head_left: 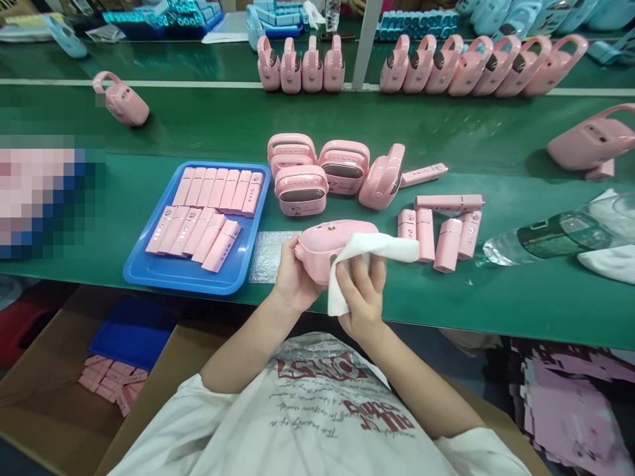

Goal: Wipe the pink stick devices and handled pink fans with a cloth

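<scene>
A pink plastic housing (317,248) with rounded ends is held over the table's front edge. My left hand (294,277) grips its left end, the thumb along the side. In my right hand (364,294) is a white cloth (384,246), pressed against the housing's right side and partly covering it. Just beyond stand several finished-looking pink handled units (300,190), some with dark oval windows. To the right of the cloth several pink rectangular sticks (447,244) stand or lie together.
A blue tray (233,281) with rows of pink sticks lies at left. A clear bottle (555,231) lies at right. Pink handled units (429,66) line the back ledge. Below left, a cardboard box (44,396) holds more sticks. Bubble wrap (268,256) lies beside the tray.
</scene>
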`<state>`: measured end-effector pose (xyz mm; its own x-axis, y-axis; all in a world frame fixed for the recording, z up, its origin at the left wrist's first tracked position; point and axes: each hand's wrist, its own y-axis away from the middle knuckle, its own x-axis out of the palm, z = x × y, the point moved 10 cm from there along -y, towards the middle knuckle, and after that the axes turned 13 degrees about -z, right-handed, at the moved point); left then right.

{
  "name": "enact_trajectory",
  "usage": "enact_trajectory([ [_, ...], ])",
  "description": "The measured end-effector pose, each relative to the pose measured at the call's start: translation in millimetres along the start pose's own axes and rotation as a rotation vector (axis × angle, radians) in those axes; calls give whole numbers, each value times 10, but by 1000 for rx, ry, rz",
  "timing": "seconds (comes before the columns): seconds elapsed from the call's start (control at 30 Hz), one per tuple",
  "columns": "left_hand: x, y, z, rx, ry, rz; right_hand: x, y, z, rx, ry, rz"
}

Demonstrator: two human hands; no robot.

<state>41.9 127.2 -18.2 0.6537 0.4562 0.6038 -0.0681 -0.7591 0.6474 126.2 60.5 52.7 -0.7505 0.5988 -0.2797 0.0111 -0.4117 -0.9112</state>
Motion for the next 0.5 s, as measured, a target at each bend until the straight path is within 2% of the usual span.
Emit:
enact_trajectory([
  [0.17,10,22,169,-134,-69,11,66,59,152,-213,-20,47],
  [0.27,-26,-14,123,-60,-69,68,58,198,109,-219,-118,0],
  [0.33,-64,-34,111,-56,-28,96,32,261,-57,-62,-158,-69],
  [0.4,-86,-27,148,-120,17,107,26,323,-304,211,-215,-123],
  [0.5,-63,26,204,-210,56,94,111,389,-560,577,-326,-92],
])
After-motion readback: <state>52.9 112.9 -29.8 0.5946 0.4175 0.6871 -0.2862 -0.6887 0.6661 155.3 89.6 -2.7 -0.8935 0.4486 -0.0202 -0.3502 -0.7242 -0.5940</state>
